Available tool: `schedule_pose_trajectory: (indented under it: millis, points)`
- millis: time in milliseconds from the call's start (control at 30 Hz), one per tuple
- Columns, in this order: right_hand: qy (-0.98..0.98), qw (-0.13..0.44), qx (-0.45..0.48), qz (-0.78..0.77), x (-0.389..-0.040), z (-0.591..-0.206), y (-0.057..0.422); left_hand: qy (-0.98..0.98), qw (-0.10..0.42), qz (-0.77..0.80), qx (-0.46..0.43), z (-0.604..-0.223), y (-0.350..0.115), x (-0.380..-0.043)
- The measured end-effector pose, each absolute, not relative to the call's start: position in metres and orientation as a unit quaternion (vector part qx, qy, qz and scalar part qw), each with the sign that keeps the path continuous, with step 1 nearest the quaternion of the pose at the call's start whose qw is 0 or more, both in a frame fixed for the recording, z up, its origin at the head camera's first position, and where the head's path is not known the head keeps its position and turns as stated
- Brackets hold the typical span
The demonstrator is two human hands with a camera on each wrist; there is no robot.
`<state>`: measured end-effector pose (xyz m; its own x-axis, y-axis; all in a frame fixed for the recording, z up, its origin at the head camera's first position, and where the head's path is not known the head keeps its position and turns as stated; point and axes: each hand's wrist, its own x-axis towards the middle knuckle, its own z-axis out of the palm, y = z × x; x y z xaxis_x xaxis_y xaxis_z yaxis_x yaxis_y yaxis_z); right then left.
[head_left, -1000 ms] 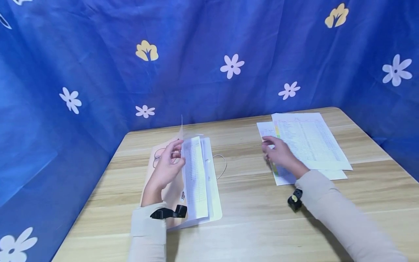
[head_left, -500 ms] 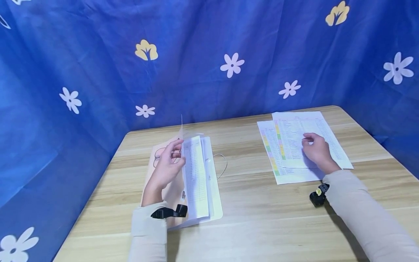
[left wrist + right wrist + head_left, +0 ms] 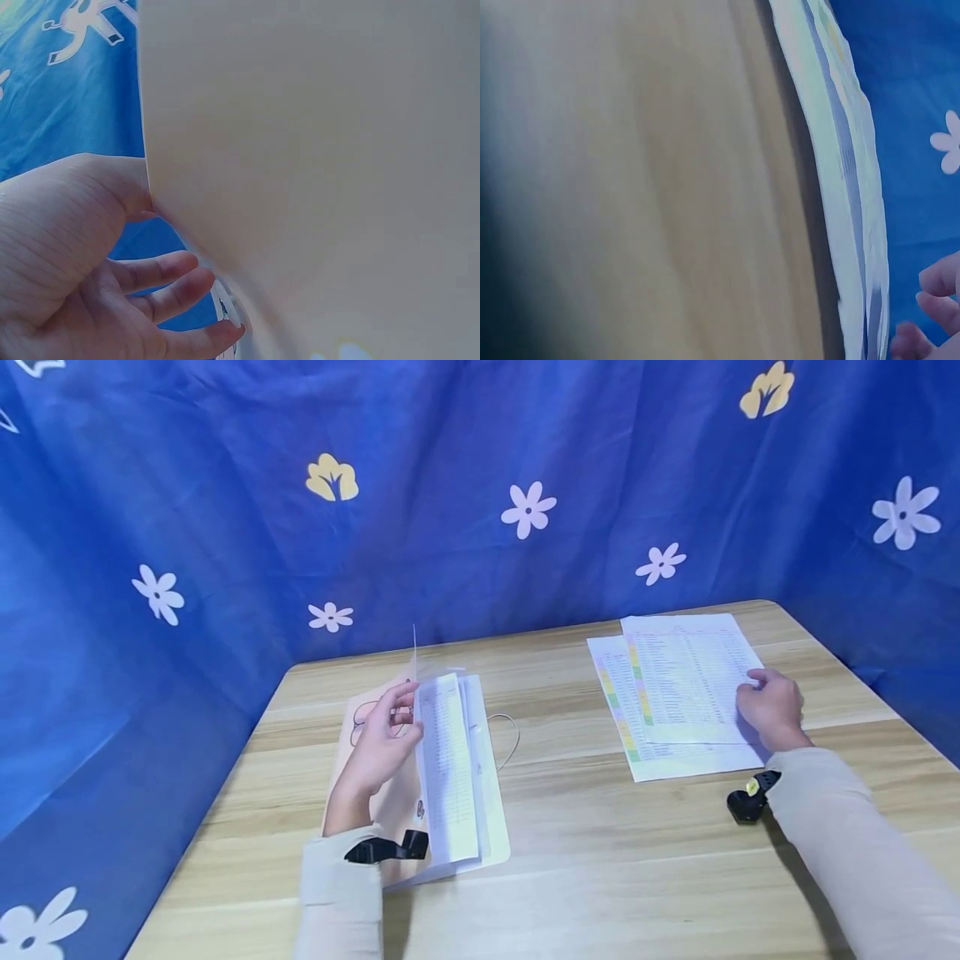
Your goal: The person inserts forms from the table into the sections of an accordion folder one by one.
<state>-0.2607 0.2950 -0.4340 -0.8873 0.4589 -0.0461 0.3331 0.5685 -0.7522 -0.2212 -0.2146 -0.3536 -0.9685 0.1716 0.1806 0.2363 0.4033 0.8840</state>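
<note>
On the left of the head view lies a peach-and-white document folder (image 3: 495, 827) with a cartoon on its cover. My left hand (image 3: 378, 743) pinches the edge of the raised cover, also seen as a plain sheet (image 3: 315, 150) in the left wrist view. Printed sheets (image 3: 450, 777) with tables rest inside the folder. On the right, two printed table sheets with coloured cells overlap, an upper sheet (image 3: 682, 677) and a lower sheet (image 3: 645, 768). My right hand (image 3: 772, 706) is at the upper sheet's right edge, fingers loosely bent; whether they touch the paper is unclear.
A thin elastic loop (image 3: 513, 739) sticks out from the folder's right side onto the wooden table (image 3: 570, 877). A blue flowered curtain (image 3: 450, 527) hangs behind the table and along both sides.
My right hand has moved right across the loose sheets, from their left edge to the upper sheet's right edge. The left hand and the folder have stayed in place.
</note>
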Motion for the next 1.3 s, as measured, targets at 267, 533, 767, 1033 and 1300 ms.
schedule_pose_trajectory:
  millis: [267, 533, 767, 1033, 1300]
  points:
    - [-0.893, 0.002, -0.259, 0.369, -0.256, -0.434, 0.311, -0.838, 0.032, -0.532, -0.119, -0.353, -0.214, -0.220]
    - [-0.907, -0.012, -0.243, 0.344, -0.259, -0.436, 0.318, -0.840, 0.029, -0.529, -0.115, -0.354, -0.213, -0.218]
    - [-0.912, -0.009, -0.234, 0.337, -0.262, -0.437, 0.317, -0.839, 0.026, -0.531, -0.118, -0.354, -0.212, -0.221]
    - [-0.911, -0.003, -0.214, 0.352, -0.261, -0.433, 0.314, -0.837, 0.030, -0.532, -0.121, -0.353, -0.213, -0.221]
    - [-0.896, 0.002, -0.215, 0.389, -0.258, -0.435, 0.313, -0.842, 0.033, -0.525, -0.120, -0.353, -0.213, -0.219]
